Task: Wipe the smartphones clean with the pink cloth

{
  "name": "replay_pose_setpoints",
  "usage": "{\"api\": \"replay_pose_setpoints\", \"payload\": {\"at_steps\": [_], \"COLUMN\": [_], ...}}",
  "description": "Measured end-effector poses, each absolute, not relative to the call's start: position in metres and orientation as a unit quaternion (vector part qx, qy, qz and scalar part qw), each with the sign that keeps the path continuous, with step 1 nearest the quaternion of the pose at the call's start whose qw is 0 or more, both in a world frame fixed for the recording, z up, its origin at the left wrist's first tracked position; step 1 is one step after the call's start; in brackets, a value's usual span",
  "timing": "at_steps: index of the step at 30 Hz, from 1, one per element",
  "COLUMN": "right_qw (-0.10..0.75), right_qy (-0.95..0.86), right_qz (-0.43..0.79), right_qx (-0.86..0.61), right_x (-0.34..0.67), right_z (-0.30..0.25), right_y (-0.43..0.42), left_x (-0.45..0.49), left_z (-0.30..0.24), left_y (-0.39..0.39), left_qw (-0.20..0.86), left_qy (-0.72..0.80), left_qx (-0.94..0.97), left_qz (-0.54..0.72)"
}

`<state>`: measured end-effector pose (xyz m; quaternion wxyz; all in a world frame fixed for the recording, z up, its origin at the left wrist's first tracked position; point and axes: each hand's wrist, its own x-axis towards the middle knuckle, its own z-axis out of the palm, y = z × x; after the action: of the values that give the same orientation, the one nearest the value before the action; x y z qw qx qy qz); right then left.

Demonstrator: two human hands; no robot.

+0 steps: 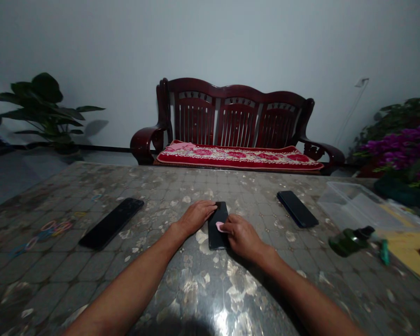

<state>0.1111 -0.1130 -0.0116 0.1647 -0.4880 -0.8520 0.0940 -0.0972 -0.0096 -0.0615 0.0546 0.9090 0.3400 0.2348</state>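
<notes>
A black phone (218,219) lies face up in the middle of the patterned table (182,289). My left hand (195,216) rests on its left edge with the fingers laid flat across the top corner. My right hand (242,237) is closed on a small pink piece (219,227), perhaps a cloth or pad, and presses it against the phone's screen. Two more black phones lie flat: one (111,222) to the left, another (297,208) to the right, both out of reach of my fingers.
A clear plastic box (353,205) stands at the right, with a dark green bottle (352,240) lying beside it and yellow paper (411,249) nearby. Coloured rubber bands (52,228) lie at the left. A wooden bench (236,126) and plants stand behind the table.
</notes>
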Motion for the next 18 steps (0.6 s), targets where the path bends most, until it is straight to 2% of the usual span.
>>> {"api": "replay_pose_setpoints", "payload": {"at_steps": [4,12,18], "right_qw": [0.145,0.150,0.138], "right_qy": [-0.888,-0.888,-0.897], "right_qz": [0.105,0.099,0.022], "right_qx": [-0.424,-0.424,-0.418], "right_x": [0.119,0.124,0.130], "right_z": [-0.009,-0.011,-0.018], "right_y": [-0.138,-0.143,-0.130], "left_x": [-0.097,-0.094,-0.094], "left_z": [-0.059,-0.054,-0.048], "left_y": [-0.011,-0.015,-0.018], "left_qw": [0.060,0.054,0.016], "left_qy": [0.343,0.355,0.401], "left_qx": [0.906,0.904,0.893], "left_qz": [0.239,0.232,0.204]}}
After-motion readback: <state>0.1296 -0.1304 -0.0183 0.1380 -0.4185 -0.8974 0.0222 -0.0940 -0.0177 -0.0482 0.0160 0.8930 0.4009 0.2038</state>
